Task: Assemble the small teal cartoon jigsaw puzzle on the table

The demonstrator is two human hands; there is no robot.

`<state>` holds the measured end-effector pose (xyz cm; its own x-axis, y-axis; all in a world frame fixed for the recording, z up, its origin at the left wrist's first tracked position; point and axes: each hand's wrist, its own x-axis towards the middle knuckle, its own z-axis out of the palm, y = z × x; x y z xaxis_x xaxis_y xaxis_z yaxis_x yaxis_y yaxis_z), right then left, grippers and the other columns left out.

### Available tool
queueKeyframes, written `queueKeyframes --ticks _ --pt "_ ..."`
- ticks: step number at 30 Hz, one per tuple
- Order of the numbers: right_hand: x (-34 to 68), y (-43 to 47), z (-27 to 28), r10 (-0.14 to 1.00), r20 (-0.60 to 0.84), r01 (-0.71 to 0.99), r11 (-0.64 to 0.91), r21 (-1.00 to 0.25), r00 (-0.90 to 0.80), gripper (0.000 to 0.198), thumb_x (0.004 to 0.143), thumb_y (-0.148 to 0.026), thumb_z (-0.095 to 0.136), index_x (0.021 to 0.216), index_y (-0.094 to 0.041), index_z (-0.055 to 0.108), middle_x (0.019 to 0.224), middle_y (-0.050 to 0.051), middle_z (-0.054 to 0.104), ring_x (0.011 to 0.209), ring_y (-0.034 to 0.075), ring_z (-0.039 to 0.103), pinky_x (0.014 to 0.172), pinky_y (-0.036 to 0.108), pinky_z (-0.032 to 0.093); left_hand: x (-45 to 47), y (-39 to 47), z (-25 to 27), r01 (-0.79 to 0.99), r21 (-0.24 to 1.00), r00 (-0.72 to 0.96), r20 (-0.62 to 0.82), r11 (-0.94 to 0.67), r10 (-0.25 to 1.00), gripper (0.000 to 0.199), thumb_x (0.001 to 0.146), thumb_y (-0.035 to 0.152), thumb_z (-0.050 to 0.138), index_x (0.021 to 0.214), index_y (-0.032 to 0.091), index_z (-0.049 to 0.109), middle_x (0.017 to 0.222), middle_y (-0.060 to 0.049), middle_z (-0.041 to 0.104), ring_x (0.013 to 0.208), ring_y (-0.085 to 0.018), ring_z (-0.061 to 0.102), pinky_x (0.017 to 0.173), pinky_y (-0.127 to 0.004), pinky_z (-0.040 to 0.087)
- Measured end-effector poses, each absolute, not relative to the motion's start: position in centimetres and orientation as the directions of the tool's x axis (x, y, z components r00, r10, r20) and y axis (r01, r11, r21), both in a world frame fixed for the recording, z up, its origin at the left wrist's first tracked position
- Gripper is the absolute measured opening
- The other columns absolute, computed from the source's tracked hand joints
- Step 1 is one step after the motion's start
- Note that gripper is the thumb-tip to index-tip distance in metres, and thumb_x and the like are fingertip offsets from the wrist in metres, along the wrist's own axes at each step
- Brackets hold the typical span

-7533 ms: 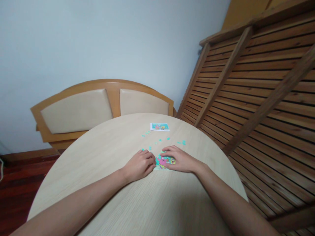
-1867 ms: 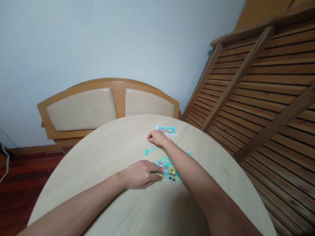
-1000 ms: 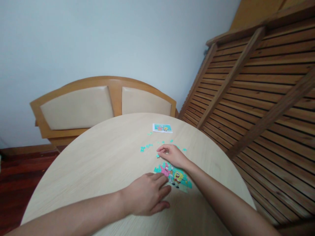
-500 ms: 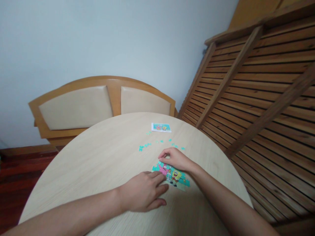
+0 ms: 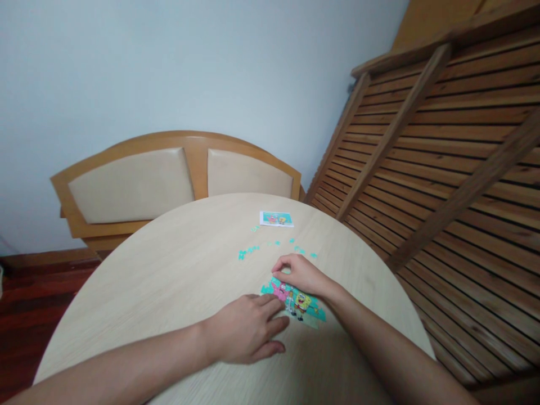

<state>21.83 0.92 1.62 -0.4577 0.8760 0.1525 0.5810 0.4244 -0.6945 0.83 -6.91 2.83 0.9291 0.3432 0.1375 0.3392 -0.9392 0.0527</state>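
A partly joined jigsaw puzzle (image 5: 311,310) lies on the table, with a pink starfish figure and a yellow sponge figure on a turquoise ground. My left hand (image 5: 248,329) rests flat at its near left side, fingers apart, the fingertips over its lower left edge. Along the puzzle's far edge is my right hand (image 5: 301,274), thumb and index finger pinched together at the upper left corner. Whatever sits in that pinch is too small to make out. The right hand hides part of the puzzle's top edge.
Loose turquoise puzzle pieces (image 5: 248,251) lie scattered beyond the hands. Behind them is a small picture card (image 5: 277,219) with the same figures. The round wooden table (image 5: 169,270) stands before a padded headboard (image 5: 130,185); a slatted wooden frame (image 5: 422,169) leans at the right.
Both hands keep nearly the same place. The puzzle and the loose pieces show no clear movement.
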Motion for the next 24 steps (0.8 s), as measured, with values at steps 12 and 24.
queueKeyframes --ticks 12,24 --pt "22.3 1.1 1.7 0.756 0.229 0.639 0.645 -0.419 -0.613 0.013 0.087 -0.029 0.068 0.088 -0.023 0.079 0.087 0.004 0.075 0.087 0.019 0.066 0.084 0.028 0.044 0.9 -7.0 2.9 0.346 0.048 0.927 0.137 -0.937 0.350 0.037 0.099 0.048 0.050 0.119 0.018 0.056 0.115 -0.012 0.060 0.106 -0.027 0.060 0.090 -0.040 0.054" --pt "20.6 2.8 3.4 0.812 0.220 0.749 0.584 -0.313 -0.541 0.014 0.086 -0.030 0.066 0.088 -0.025 0.079 0.085 0.003 0.075 0.084 0.018 0.067 0.079 0.027 0.043 0.9 -6.9 2.7 0.358 -0.004 0.924 0.147 -0.934 0.354 0.033 0.096 0.049 0.054 0.111 0.019 0.058 0.108 -0.009 0.059 0.098 -0.025 0.059 0.082 -0.037 0.052"
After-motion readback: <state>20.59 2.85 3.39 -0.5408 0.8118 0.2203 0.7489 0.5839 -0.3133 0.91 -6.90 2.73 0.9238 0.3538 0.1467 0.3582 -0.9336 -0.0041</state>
